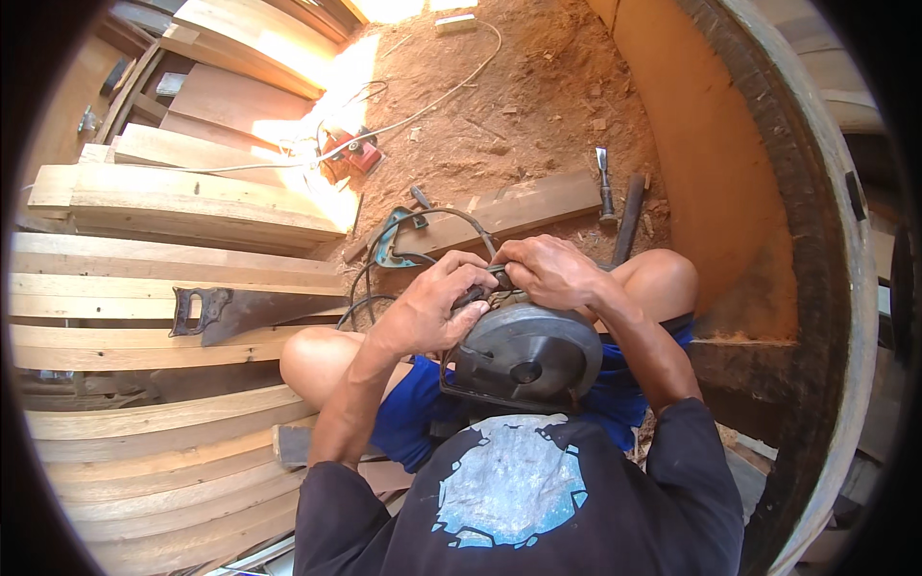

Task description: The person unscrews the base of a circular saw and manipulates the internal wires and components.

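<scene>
Hands (490,288) curled over circular saw (523,355).

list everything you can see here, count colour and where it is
circular saw: 1, grey-black, on the person's lap
cord: 1, black, looping from the saw toward the ground
hand saw: 1, dark rusty blade, lying on the planks at left
planks: many, pale wood, stacked along the left
board: 1, brown, on the sawdust ahead of the knees
chisel: 1, metal blade, dark handle, right end of the board
red power tool: 1, red, on the ground in sunlight
white cable: 1, white, across the sawdust
left hand: on the saw's handle
right hand: gripping the top of the saw
</scene>
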Tool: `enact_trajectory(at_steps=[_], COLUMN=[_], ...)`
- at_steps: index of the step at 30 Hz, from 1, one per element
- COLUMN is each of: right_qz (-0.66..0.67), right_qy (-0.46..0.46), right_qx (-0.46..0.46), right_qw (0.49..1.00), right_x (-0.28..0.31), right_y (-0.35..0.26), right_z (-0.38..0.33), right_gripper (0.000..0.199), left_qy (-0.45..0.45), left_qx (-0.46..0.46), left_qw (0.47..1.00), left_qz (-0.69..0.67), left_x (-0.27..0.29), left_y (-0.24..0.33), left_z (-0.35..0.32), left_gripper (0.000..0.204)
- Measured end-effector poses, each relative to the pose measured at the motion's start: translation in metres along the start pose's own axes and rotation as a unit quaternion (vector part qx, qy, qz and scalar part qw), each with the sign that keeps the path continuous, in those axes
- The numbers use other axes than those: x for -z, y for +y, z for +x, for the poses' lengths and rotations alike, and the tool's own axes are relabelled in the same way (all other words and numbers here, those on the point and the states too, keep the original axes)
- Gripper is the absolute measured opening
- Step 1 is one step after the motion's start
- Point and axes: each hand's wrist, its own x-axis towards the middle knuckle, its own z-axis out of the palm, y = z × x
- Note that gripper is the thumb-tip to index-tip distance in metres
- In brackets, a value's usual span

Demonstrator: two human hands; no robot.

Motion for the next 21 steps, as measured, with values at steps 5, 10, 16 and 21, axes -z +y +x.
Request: enact_trajectory(at_steps=[5, 10, 16, 21], right_qz=[0.006, 0.026, 0.031, 0.03], right_qy=[-0.002, 0.014, 0.009, 0.009], right_qx=[-0.013, -0.018, -0.014, 0.005], right_qw=[1.0, 0.999, 0.999, 0.999], right_x=[0.002, 0.002, 0.002, -0.003], right_y=[-0.002, 0.009, 0.011, 0.017], right_z=[0.002, 0.003, 0.005, 0.011], right_gripper=[0.037, 0.037, 0.037, 0.038], left_qy=[-0.095, -0.052, 0.01, 0.025], left_qx=[-0.043, -0.118, -0.114, -0.066], left_qw=[0.982, 0.963, 0.98, 0.993], left_qz=[0.159, 0.238, 0.165, 0.095], left_x=[0.015, -0.002, -0.007, -0.001], left_y=[0.009, -0.007, -0.017, -0.014], left_z=[0.019, 0.025, 0.022, 0.02], left_gripper=[0.031, 0.029, 0.025, 0.024])
